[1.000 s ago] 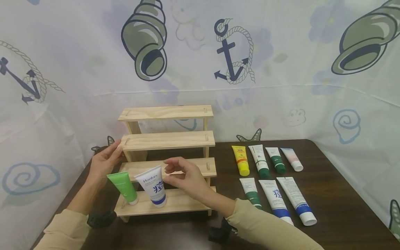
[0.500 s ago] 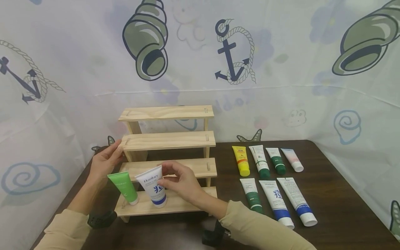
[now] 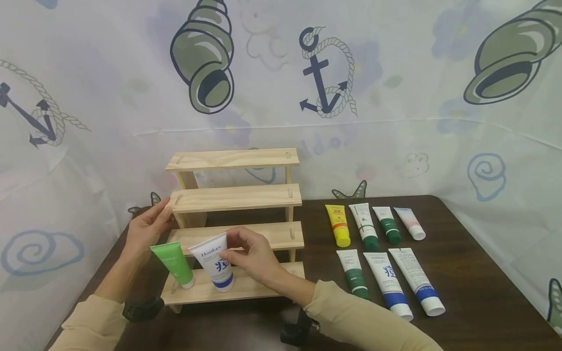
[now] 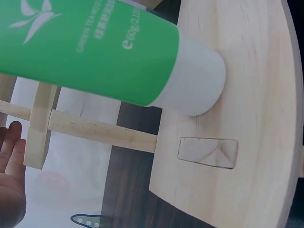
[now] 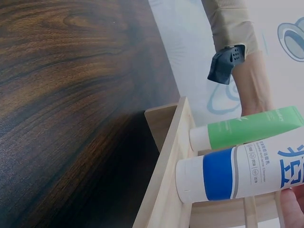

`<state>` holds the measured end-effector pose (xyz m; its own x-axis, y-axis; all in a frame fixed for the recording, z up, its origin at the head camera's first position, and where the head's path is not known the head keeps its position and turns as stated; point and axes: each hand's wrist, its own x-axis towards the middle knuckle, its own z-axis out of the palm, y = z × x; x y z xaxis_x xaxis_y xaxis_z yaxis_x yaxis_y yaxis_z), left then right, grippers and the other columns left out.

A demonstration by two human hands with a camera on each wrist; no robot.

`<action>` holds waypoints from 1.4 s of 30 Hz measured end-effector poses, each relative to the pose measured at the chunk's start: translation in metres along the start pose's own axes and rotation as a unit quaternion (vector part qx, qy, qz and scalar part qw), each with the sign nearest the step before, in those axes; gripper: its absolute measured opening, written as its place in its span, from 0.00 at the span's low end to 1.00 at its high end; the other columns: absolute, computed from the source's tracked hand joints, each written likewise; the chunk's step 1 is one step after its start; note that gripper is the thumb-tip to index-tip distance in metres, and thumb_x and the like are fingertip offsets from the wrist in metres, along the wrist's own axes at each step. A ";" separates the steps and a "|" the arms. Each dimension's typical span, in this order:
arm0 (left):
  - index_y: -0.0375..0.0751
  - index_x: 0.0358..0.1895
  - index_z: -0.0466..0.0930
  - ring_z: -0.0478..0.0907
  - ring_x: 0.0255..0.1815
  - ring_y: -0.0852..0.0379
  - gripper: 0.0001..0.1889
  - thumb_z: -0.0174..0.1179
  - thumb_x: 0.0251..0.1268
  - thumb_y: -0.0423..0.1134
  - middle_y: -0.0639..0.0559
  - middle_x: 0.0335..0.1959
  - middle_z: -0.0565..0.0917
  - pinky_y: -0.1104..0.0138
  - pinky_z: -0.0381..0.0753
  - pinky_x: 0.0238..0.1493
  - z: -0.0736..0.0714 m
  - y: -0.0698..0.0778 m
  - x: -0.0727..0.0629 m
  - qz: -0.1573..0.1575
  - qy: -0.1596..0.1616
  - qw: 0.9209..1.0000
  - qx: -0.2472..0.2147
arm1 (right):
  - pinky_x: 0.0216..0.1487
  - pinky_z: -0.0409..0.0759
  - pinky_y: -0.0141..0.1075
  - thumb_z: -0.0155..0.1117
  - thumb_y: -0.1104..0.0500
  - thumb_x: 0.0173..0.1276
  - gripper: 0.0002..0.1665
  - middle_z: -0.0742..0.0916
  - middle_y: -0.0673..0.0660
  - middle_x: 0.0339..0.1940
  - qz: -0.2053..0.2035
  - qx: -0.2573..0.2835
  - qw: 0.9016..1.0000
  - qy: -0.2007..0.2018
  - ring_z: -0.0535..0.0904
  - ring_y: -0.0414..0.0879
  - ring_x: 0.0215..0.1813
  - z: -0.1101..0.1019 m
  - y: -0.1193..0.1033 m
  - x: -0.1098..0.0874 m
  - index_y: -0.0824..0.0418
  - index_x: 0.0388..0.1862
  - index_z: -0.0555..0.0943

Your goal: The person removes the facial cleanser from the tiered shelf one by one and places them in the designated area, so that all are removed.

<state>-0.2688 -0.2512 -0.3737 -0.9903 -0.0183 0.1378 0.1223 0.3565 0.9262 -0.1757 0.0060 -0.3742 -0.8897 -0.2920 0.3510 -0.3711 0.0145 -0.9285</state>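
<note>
A four-tier wooden display rack (image 3: 268,286) stands on the dark table. At the left end of its second tier from the top, my left hand (image 3: 147,225) holds the board between thumb and fingers. My right hand (image 3: 253,256) pinches the upper right side of a white squeeze tube (image 3: 210,257) with a blue band, upright on its cap on the lowest tier. To its left a green squeeze tube (image 3: 174,262) stands on its white cap, leaning left. The left wrist view shows that green tube (image 4: 95,52) close up; part of my left hand (image 4: 12,175) appears at the edge.
On the table (image 3: 478,278) right of the rack, several tubes lie in two rows, among them a yellow tube (image 3: 338,225), a white-and-green tube (image 3: 353,274) and a white tube with a blue cap band (image 3: 417,280). A printed cloth (image 3: 395,161) hangs behind.
My right hand has moved left from beside the white tube and taken hold of its edge. The left hand stays on the rack, and both standing tubes keep their places.
</note>
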 end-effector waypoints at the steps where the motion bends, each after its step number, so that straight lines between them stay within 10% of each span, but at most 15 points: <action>1: 0.42 0.71 0.57 0.72 0.62 0.60 0.34 0.48 0.68 0.56 0.37 0.71 0.60 0.81 0.74 0.48 0.000 0.000 0.000 0.000 -0.001 1.000 0.000 | 0.46 0.81 0.29 0.65 0.69 0.61 0.14 0.84 0.61 0.44 0.003 -0.002 1.000 0.000 0.81 0.42 0.47 0.000 0.000 0.000 0.66 0.47 0.77; 19: 0.44 0.72 0.54 0.67 0.67 0.49 0.34 0.46 0.69 0.57 0.39 0.72 0.58 0.80 0.73 0.50 0.000 -0.003 0.000 -0.009 -0.006 1.000 0.011 | 0.46 0.82 0.33 0.66 0.67 0.61 0.15 0.84 0.61 0.45 0.027 0.015 0.999 0.026 0.80 0.42 0.45 -0.024 -0.009 -0.018 0.64 0.47 0.78; 34: 0.40 0.71 0.56 0.74 0.51 0.78 0.36 0.53 0.66 0.54 0.39 0.71 0.57 0.84 0.74 0.45 -0.001 -0.003 0.000 -0.001 -0.011 0.999 -0.045 | 0.48 0.79 0.36 0.64 0.66 0.63 0.17 0.82 0.63 0.47 0.065 -0.056 0.990 0.112 0.78 0.48 0.45 -0.119 -0.031 -0.053 0.66 0.51 0.75; 42: 0.42 0.72 0.55 0.72 0.59 0.68 0.35 0.50 0.67 0.55 0.38 0.71 0.58 0.84 0.73 0.46 -0.001 -0.002 0.001 0.003 -0.013 1.000 -0.016 | 0.44 0.81 0.30 0.62 0.61 0.66 0.20 0.81 0.51 0.43 0.085 -0.086 0.978 0.170 0.78 0.41 0.43 -0.190 -0.039 -0.079 0.67 0.55 0.72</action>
<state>-0.2696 -0.2525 -0.3751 -0.9909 0.0081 0.1344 0.1297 0.3269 0.9361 -0.1411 0.2100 -0.3425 -0.9684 0.0640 0.2410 -0.2236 0.2047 -0.9529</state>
